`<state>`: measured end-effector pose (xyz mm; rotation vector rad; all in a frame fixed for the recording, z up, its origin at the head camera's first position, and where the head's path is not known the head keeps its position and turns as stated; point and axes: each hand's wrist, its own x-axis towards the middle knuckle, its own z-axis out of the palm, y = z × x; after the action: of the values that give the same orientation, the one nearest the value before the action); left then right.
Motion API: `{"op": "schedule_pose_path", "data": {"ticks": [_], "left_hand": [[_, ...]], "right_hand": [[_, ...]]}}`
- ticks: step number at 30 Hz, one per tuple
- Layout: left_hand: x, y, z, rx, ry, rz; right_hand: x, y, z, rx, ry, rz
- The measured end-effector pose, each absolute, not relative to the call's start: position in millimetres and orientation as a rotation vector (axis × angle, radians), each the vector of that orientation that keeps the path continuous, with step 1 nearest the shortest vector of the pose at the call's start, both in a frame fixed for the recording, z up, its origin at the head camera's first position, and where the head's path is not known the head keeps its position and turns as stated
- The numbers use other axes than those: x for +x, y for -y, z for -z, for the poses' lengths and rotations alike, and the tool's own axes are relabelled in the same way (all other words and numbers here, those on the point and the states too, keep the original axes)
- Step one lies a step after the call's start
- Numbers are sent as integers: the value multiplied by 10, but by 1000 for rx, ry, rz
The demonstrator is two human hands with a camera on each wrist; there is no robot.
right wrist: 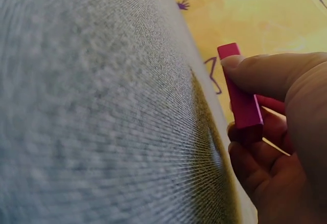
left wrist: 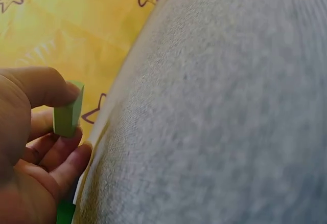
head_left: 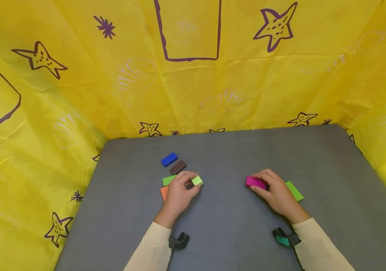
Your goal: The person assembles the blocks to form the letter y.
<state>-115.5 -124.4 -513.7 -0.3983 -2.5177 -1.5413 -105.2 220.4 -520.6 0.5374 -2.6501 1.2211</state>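
Observation:
My left hand [head_left: 180, 189] pinches a light green block [head_left: 197, 180] between thumb and fingers. In the left wrist view the same light green block [left wrist: 68, 112] shows its narrow side, the thumb at its upper end. Under and beside this hand lie a green block [head_left: 168, 180] and an orange block [head_left: 164, 192], both partly covered by it. On the right, my right hand [head_left: 275, 190] grips a magenta block [head_left: 255, 183] by its long sides. The right wrist view has the magenta block [right wrist: 242, 98] slanting between thumb and fingertips. Behind that hand lies another green block [head_left: 294, 191].
A blue block [head_left: 169, 159] and a dark brown block [head_left: 178, 167] lie beyond my left hand on the grey table [head_left: 226, 226]. Yellow cloth [head_left: 193, 94] with starfish drawings hangs along the table's back and sides. Dark bands [head_left: 179, 241] sit at both wrists.

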Motion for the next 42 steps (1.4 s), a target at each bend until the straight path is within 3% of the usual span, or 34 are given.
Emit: {"op": "schedule_pose_path", "data": {"ticks": [23, 42], "left_hand": [[-1384, 953, 5041, -427, 2657, 1452], [-1664, 849, 5246, -436, 2736, 1303]], "right_hand": [[-1449, -2008, 4996, 628, 2699, -1172], [-1857, -1652, 5220, 704, 2752, -1196]]}}
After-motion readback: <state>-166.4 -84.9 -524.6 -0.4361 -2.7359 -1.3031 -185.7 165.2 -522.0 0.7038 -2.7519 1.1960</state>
